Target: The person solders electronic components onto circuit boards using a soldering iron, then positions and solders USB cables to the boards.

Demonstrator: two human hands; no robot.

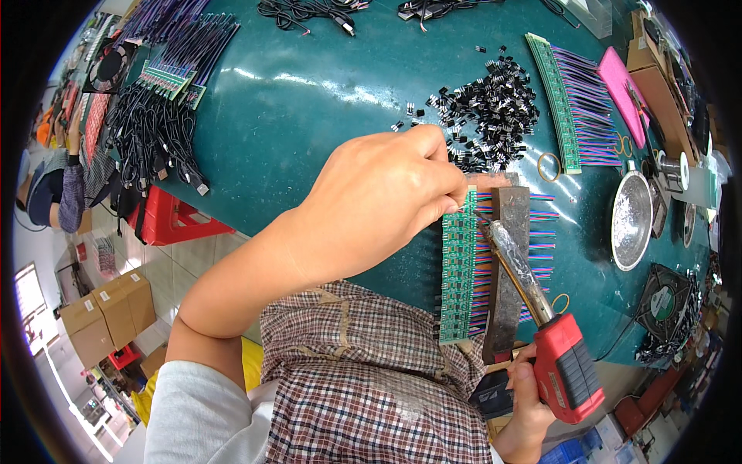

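Observation:
My left hand (386, 197) reaches across to the top end of a green circuit board panel (457, 286). Its thumb and fingertips are pinched together there; whatever they hold is too small or hidden to make out. My right hand (529, 406) grips a soldering iron (568, 371) with a red and black handle. The iron's metal tip points up and left, close to the left fingertips. Several thin coloured wires (543, 236) run rightward from the panel, beneath a dark heavy bar (504, 309) lying across them.
Beyond my left hand lies a pile of small black three-legged components (495, 108). A second wired panel (558, 108), a metal bowl (631, 220), a solder spool (672, 168) and a fan (665, 301) are at the right. Bundled black cables (158, 131) and a red stool (174, 220) are left.

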